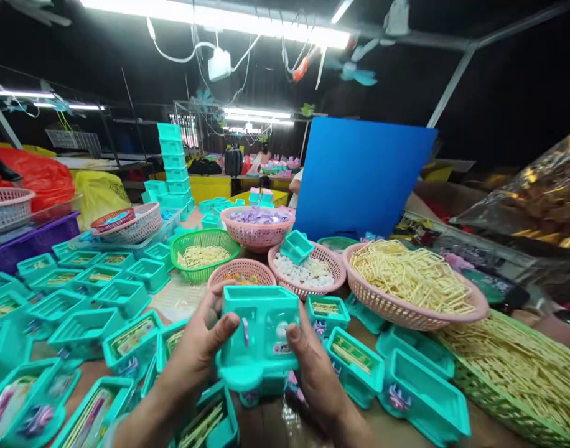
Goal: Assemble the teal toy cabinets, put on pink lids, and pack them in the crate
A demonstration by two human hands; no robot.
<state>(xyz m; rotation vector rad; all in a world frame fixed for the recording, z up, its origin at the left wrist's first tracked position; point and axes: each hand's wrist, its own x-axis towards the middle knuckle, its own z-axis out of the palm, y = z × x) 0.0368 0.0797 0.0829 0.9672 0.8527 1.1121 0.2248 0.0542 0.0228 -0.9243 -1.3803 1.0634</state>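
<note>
Both my hands hold one teal plastic toy box (261,335) in front of me, low in the middle of the view. My left hand (198,348) grips its left side, thumb pressed on the front face near a small purple part. On the other side, my right hand (313,367) grips the box with its thumb on the front by a small white and pink sticker. The box hangs just above other teal trays (355,366) that lie on the table.
Many teal trays (84,333) with sticks or stickers cover the left and front. Pink baskets hold yellow sticks (413,283), white pieces (306,272) and purple pieces (257,225); a green basket (205,252) holds sticks. A blue board (362,177) stands behind. A stack of teal boxes (172,165) rises at the back.
</note>
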